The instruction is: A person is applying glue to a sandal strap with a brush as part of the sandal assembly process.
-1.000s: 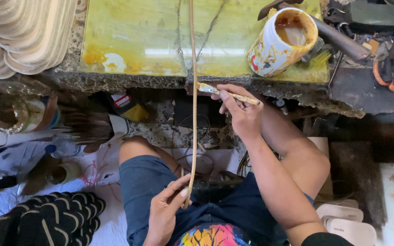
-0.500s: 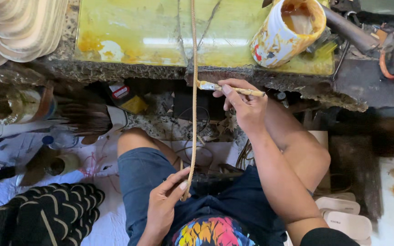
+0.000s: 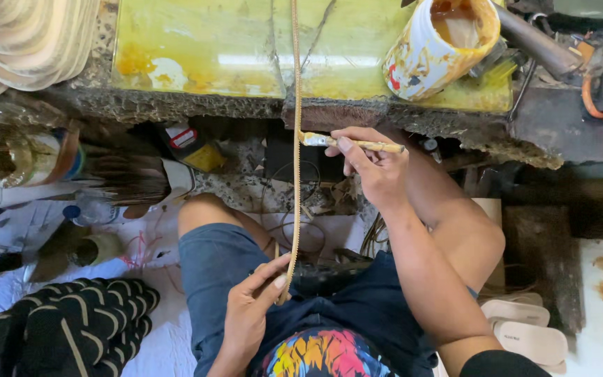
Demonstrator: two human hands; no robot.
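Right grip (image 3: 375,164) pinches a small brush (image 3: 354,143), bristles touching the long thin strip (image 3: 295,139); left grip (image 3: 256,307) pinches the strip's near end, its length running straight away over the desk (image 3: 197,49).

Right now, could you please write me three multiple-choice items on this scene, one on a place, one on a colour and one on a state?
1. Where is the glue-stained white can?
A. on the yellow-stained work slab
B. on the person's lap
C. on the floor

2. What colour are the stacked ribbed soles at lower left?
A. red
B. black
C. green

3. What does the right hand hold?
A. nothing
B. scissors
C. a small pale-handled brush

Answers: 1 A, the can stands at the slab's far right. 2 B, they are black with pale ribs. 3 C, its bristle end touches the long thin tan strip, whose lower end the left hand pinches.
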